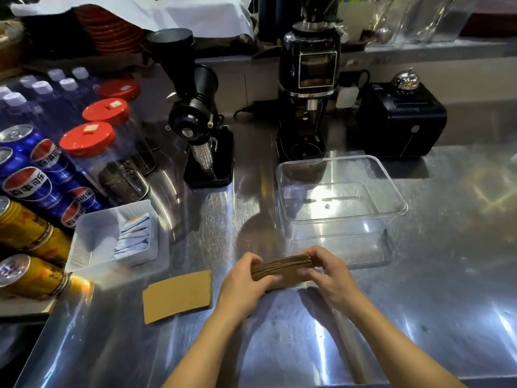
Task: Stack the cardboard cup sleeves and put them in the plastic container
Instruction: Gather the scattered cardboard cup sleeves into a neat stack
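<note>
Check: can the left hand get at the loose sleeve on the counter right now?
Probably yes, once freed. The loose sleeve lies flat just left of the left hand with bare counter between, but that hand and the right hand are both gripping the stack.

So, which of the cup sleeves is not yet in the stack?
The single sleeve lying flat on the counter, left of both hands. The others are in the stack gripped between the hands.

Two black grinders (201, 130), red-lidded jars (92, 152), perhaps coffee inside.

container (340, 197) behind the sleeve stack (282, 268); single sleeve (177, 295) left; stack seemingly on counter (419, 303).
</note>
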{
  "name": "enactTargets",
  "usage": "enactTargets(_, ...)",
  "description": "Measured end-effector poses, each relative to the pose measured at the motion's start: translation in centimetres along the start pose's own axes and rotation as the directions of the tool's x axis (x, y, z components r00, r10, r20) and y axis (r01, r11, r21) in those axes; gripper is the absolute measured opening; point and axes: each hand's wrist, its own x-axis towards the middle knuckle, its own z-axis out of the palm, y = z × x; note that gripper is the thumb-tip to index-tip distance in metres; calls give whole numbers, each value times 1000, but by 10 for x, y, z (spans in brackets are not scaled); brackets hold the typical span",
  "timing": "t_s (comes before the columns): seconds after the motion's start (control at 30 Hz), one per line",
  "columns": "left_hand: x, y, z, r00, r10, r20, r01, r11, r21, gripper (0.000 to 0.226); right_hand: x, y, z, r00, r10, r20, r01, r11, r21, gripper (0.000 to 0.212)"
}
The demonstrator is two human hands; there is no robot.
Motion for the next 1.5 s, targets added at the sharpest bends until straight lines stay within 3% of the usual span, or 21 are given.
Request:
enactTargets(0.13,-5,-12,11,996,-91,-1,84,923,-376,33,-5,13,-2,997,51,-59,-47,996,73,24)
enactTargets(0.23,-8,-8,22,993,-115,17,105,833,-543,37,-9,20,1,993,66,-95,-57,994,92,23)
enactTargets(0.33,-5,0,29,976,-215,23,175,724,-667,26,-12,26,8,985,120,-126,-92,974,206,26)
enactTargets(0.43,-1,7,37,970,-240,-22,162,719,-676,23,-16,28,17,977,196,-88,-158,934,321,15)
enactTargets(0.53,-2,10,44,964,-254,-74,143,735,-663,24,-12,27,24,953,286,-99,-212,865,454,20)
enactTargets(0.67,-3,7,50,957,-260,-126,112,736,-667,25,-3,24,27,905,316,-285,-174,886,430,26)
enactTargets(0.83,-3,6,54,966,-211,-151,58,743,-667,24,-6,26,27,908,325,-264,-171,863,475,16)
enactTargets(0.97,-2,1,53,973,-211,-89,95,727,-680,25,-10,31,28,892,352,-282,-177,849,499,16)
enactTargets(1.1,-4,1,52,978,-210,-1,145,678,-721,59,-7,26,31,903,349,-251,-182,840,511,14)
enactTargets(1.3,1,4,49,980,-187,-73,82,703,-706,27,-3,24,31,913,293,-284,-121,858,499,8)
enactTargets(1.5,1,1,49,967,-234,-102,97,708,-700,17,-9,28,35,918,306,-252,-169,877,451,11)
